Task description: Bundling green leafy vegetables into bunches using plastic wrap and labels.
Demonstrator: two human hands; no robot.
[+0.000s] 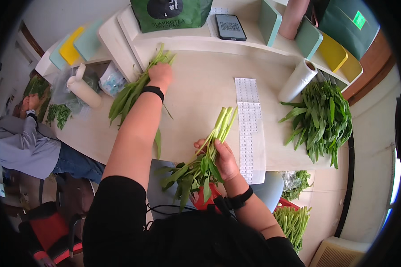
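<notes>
My right hand (226,161) holds a small bunch of leafy green stems (204,167), probably water spinach, with the pale cut ends up and the leaves hanging over the table's front edge. At the back left, my left hand (160,75) is on the stems of a loose pile of the same greens (128,96). I see that hand from its back, slightly blurred, and its fingertips are hidden. A long sheet of printed labels (249,133) lies right of the held bunch.
A roll of clear plastic bags (297,81) stands beside a large pile of greens (324,116) at right. On the shelf (193,40) are a green bag (173,16) and a phone (230,26). More stems (292,227) fill a red crate below. Another person (26,143) works at left.
</notes>
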